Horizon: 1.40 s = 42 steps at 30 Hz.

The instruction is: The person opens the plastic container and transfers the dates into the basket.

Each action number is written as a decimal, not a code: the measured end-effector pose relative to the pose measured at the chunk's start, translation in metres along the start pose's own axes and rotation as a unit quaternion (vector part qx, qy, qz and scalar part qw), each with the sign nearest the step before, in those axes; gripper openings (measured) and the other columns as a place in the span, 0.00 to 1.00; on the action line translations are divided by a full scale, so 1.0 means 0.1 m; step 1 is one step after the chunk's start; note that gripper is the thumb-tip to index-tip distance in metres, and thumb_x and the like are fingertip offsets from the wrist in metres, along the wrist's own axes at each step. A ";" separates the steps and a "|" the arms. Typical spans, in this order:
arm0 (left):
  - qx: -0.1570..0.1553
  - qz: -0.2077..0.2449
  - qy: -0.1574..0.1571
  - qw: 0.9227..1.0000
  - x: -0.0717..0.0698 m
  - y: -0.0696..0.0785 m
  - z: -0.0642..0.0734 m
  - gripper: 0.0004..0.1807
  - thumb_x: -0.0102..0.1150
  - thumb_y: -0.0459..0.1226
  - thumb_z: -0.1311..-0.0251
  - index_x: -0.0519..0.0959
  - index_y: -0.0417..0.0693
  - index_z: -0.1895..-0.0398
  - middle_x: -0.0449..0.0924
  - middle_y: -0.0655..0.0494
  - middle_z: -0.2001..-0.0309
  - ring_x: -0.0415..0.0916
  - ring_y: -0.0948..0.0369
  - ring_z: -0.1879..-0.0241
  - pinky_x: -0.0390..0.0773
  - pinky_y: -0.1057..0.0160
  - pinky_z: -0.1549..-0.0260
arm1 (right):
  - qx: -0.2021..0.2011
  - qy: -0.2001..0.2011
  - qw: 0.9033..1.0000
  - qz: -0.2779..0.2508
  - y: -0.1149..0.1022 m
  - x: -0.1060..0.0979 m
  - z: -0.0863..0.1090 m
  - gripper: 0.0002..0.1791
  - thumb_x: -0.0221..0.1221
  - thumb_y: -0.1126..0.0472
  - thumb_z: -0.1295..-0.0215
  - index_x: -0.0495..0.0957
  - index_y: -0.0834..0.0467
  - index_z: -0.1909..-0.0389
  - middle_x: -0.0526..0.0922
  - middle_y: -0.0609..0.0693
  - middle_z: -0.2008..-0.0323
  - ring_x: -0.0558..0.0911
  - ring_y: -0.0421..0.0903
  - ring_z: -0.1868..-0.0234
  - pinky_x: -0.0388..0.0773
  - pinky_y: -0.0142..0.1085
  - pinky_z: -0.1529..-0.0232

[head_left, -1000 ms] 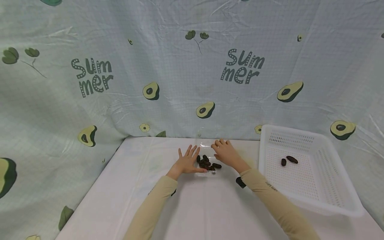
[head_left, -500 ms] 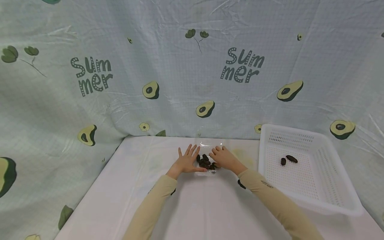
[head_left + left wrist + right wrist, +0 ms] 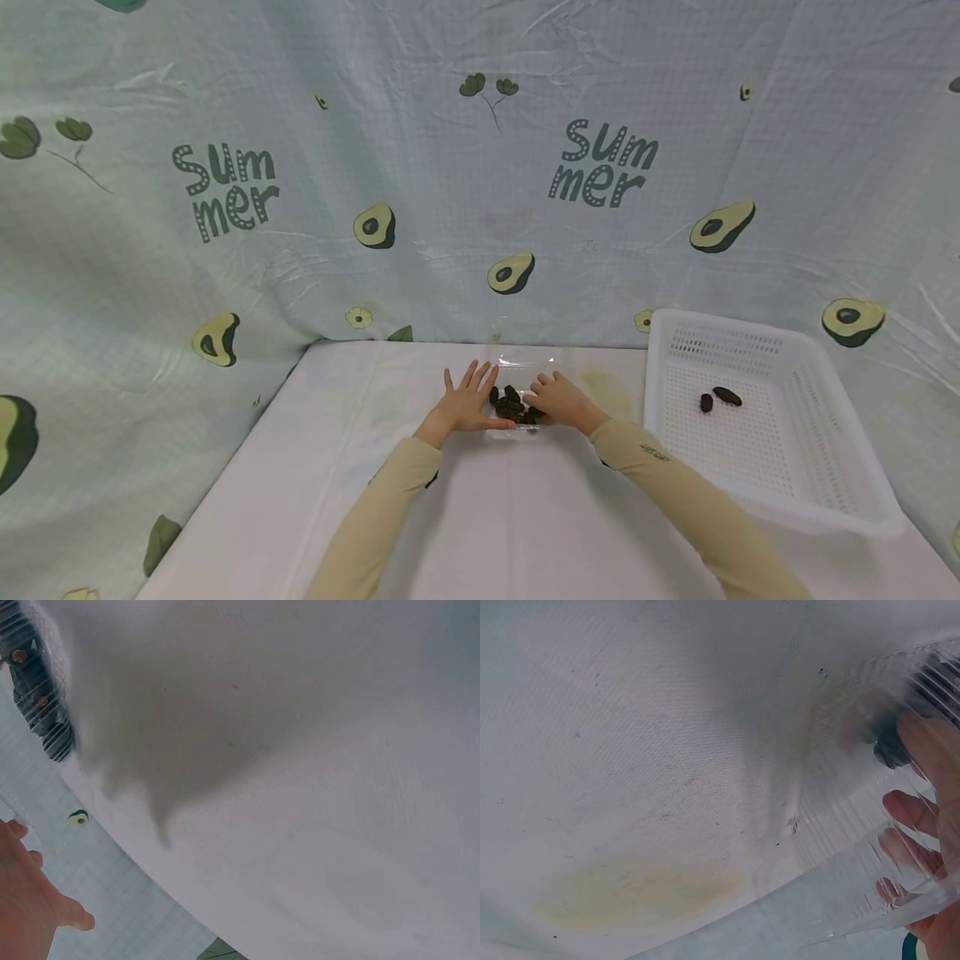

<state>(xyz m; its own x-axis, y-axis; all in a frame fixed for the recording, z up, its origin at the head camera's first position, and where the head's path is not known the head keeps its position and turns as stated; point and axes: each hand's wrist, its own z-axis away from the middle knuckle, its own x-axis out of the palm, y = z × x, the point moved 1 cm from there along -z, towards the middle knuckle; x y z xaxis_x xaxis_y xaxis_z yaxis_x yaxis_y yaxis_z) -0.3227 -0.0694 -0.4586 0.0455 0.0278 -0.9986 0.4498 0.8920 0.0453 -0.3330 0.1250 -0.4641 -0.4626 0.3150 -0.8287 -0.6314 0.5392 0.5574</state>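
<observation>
A clear plastic box [image 3: 517, 434] holds several dark oblong fruits, like dates [image 3: 508, 408], and its see-through lid stands raised behind. My left hand [image 3: 460, 407] rests along the box's left side with fingers spread and thumb along the front edge. At the right side, my right hand [image 3: 564, 402] reaches in with curled fingers. In the right wrist view, the clear box wall [image 3: 832, 817] lies before this hand, and a fingertip touches one dark date [image 3: 891, 748], seemingly pinching it. The opposing digit is hidden. Dark fruits [image 3: 30, 682] show through ribbed plastic in the left wrist view.
A white perforated basket [image 3: 772, 521] stands on the right of the table, with two dark dates [image 3: 727, 396] inside. A printed cloth sheet [image 3: 420, 283] hangs right behind the table's back edge. White cloth covers the table [image 3: 480, 517].
My right hand has come toward me from the back right of the box, down onto the dark date at its right side. My left hand has stayed in place.
</observation>
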 end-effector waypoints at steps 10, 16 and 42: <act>-0.009 0.007 -0.004 1.000 0.03 0.00 0.00 0.57 0.48 0.70 0.56 0.39 0.51 0.29 0.36 0.52 0.28 0.32 0.51 0.29 0.36 0.31 0.42 | -0.011 0.009 1.000 -0.017 -0.01 0.06 -0.05 0.15 0.62 0.49 0.49 0.75 0.44 0.59 0.82 0.41 0.69 0.75 0.43 0.64 0.73 0.39 0.62; -0.008 0.006 -0.005 1.000 0.03 0.00 0.00 0.57 0.47 0.71 0.57 0.38 0.53 0.29 0.36 0.53 0.28 0.33 0.51 0.29 0.35 0.31 0.42 | -0.020 0.032 0.999 -0.021 -0.01 0.05 -0.04 0.11 0.62 0.52 0.48 0.76 0.44 0.62 0.82 0.41 0.73 0.74 0.42 0.67 0.72 0.37 0.66; -0.014 0.009 -0.016 1.000 0.00 0.02 0.01 0.57 0.47 0.70 0.56 0.36 0.53 0.29 0.34 0.53 0.28 0.31 0.51 0.29 0.34 0.32 0.42 | -0.026 0.052 0.998 -0.024 0.18 -0.12 0.02 0.13 0.62 0.60 0.49 0.75 0.46 0.61 0.81 0.44 0.73 0.74 0.44 0.68 0.75 0.38 0.67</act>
<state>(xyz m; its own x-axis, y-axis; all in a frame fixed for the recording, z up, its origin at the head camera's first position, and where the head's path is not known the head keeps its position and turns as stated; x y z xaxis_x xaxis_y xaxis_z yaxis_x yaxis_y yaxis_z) -0.3215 -0.0682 -0.4581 0.0814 0.0297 -0.9962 0.4244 0.9034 0.0616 -0.3376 0.1330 -0.4442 -0.4903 0.2058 -0.8469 -0.6855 0.5091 0.5205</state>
